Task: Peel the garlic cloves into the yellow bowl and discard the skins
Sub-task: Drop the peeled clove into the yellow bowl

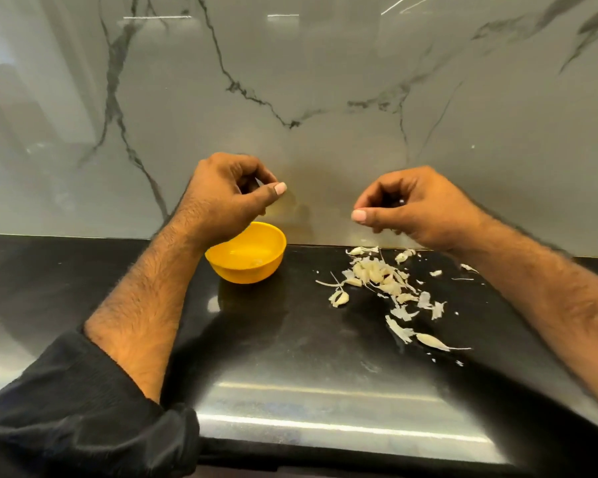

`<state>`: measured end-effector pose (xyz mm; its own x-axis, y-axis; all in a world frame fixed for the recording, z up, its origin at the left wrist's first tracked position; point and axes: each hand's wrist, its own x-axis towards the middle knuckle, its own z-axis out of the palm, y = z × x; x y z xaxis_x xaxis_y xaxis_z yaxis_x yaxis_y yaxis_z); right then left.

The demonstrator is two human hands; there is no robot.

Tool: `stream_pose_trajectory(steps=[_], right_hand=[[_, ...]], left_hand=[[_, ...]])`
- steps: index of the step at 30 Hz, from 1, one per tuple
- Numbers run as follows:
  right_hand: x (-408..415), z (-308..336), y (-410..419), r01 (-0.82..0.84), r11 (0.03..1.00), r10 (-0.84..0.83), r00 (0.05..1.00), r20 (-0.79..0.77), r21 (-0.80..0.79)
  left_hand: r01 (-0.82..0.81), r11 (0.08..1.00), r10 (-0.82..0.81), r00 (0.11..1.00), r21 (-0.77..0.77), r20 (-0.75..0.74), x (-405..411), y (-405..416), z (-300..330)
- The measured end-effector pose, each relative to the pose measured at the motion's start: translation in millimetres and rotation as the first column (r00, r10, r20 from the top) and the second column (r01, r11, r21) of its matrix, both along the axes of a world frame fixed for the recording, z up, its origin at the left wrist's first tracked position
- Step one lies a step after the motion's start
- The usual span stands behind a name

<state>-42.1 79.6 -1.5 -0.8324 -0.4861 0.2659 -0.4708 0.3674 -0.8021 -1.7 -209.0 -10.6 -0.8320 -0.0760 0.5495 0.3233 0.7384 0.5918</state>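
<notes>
The yellow bowl (pixel 246 267) stands on the black counter near the wall, with a pale peeled clove faintly visible inside. My left hand (pixel 228 194) hovers just above the bowl's back left rim. Its fingers are curled, and a pale sliver that looks like a garlic clove (pixel 258 183) shows between the fingers and thumb. My right hand (pixel 415 208) is raised to the right of the bowl, above the pile of garlic cloves and skins (pixel 377 277). Its fingers are curled round small bits of garlic skin (pixel 393 231) that poke out below them.
Loose skins and one unpeeled clove (pixel 432 341) trail toward the front right of the black counter (pixel 290 357). A marble-patterned wall (pixel 308 98) rises directly behind the bowl and the pile. The counter's front edge runs along the bottom.
</notes>
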Motion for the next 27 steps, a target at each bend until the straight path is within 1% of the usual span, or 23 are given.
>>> stream_pose_trajectory(steps=[2,4,5,7,8,10,13,15,18,20,21,22,24,25,26,27], right_hand=[[0.5,-3.4,29.0,0.052,0.999,-0.052,0.999,0.015,0.002],[3.3,-10.8,48.5,0.094,0.995,-0.094,0.996,0.004,0.036],[4.1,-15.4,53.7,0.106,0.992,-0.106,0.994,-0.010,0.064],[6.8,-24.7,58.1,0.105,0.986,-0.101,0.994,-0.042,0.127],[8.3,-29.5,55.5,0.094,0.982,-0.085,0.995,-0.060,0.163],[10.5,-36.9,44.7,0.068,0.966,-0.037,0.991,-0.127,0.249],[9.2,-41.5,34.7,0.032,0.926,0.051,0.977,-0.209,0.376],[6.6,-37.9,42.5,0.006,0.911,0.079,0.979,-0.190,0.412],[4.2,-30.9,59.9,-0.072,0.924,0.113,0.990,-0.087,0.375],[6.9,-27.0,64.6,-0.141,0.923,0.173,0.983,-0.059,0.359],[9.6,-25.3,66.1,-0.204,0.918,0.222,0.975,-0.013,0.341],[13.7,-23.0,67.7,-0.288,0.905,0.282,0.957,0.065,0.314],[21.7,-20.9,72.3,-0.447,0.846,0.389,0.890,0.237,0.290],[24.0,-21.5,73.7,-0.496,0.807,0.417,0.863,0.285,0.320],[25.2,-22.5,74.3,-0.512,0.775,0.423,0.856,0.296,0.371],[25.2,-23.3,74.5,-0.497,0.763,0.415,0.867,0.277,0.413]], left_hand=[[0.005,0.998,-0.006,1.000,-0.062,-0.014,1.5,14.4,-2.5],[0.026,0.981,-0.026,1.000,-0.194,-0.002,3.9,35.9,-5.3],[0.050,0.954,-0.046,0.999,-0.296,0.019,5.2,48.6,-6.6],[0.075,0.859,-0.063,0.997,-0.506,0.041,2.8,74.1,-8.3],[0.071,0.817,-0.046,0.997,-0.572,0.057,-0.8,82.7,-7.4],[0.059,0.776,0.020,0.993,-0.627,0.119,-11.0,90.5,-3.1],[0.053,0.787,0.066,0.983,-0.615,0.169,-22.5,92.9,-5.5],[0.082,0.800,0.043,0.980,-0.595,0.194,-20.5,95.8,-12.8],[0.176,0.815,-0.049,0.970,-0.552,0.237,-16.4,101.9,-21.0],[0.211,0.843,-0.107,0.967,-0.494,0.231,-13.4,104.8,-21.6],[0.226,0.852,-0.126,0.964,-0.473,0.233,-12.8,105.4,-22.3],[0.240,0.858,-0.143,0.961,-0.455,0.236,-11.7,105.8,-22.7],[0.261,0.877,-0.174,0.955,-0.404,0.240,-9.5,103.9,-23.4],[0.268,0.888,-0.188,0.953,-0.374,0.237,-8.5,102.5,-22.7],[0.272,0.897,-0.199,0.952,-0.348,0.232,-7.4,101.4,-21.8],[0.275,0.902,-0.207,0.952,-0.332,0.226,-7.1,100.3,-21.4]])
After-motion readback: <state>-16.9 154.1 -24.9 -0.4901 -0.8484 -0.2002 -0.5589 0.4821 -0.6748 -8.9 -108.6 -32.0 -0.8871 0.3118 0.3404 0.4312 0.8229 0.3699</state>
